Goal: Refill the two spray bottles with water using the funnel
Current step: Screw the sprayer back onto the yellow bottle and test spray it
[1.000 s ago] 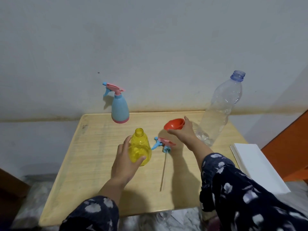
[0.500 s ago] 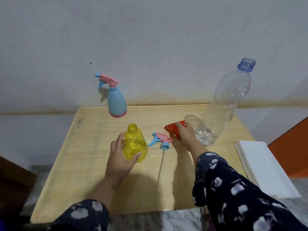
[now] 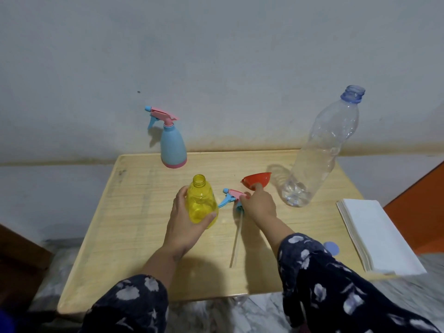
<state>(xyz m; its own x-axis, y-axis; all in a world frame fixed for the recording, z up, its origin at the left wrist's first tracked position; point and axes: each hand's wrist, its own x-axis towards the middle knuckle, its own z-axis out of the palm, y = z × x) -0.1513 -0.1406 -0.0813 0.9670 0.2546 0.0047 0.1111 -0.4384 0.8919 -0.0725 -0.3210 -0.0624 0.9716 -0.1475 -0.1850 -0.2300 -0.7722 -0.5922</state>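
A yellow spray bottle [image 3: 201,201] stands open-necked on the wooden table [image 3: 134,227], gripped around its body by my left hand [image 3: 186,222]. Its pink and blue spray head [image 3: 231,197] lies beside it with the dip tube pointing toward me. My right hand [image 3: 258,206] holds the red funnel [image 3: 257,180] by its spout, tilted, just above the spray head. A blue spray bottle [image 3: 173,145] with its head on stands at the table's back edge. A tall clear water bottle [image 3: 319,155], uncapped, stands at the right with a little water in the bottom.
A stack of white paper napkins [image 3: 374,231] lies on the table's right edge. A blue bottle cap [image 3: 331,248] sits near my right sleeve. The wall runs right behind the table. An orange surface [image 3: 422,205] is at far right.
My right hand has lifted the red funnel again after lowering it toward the table. My left hand stays on the yellow bottle. The camera view has shifted.
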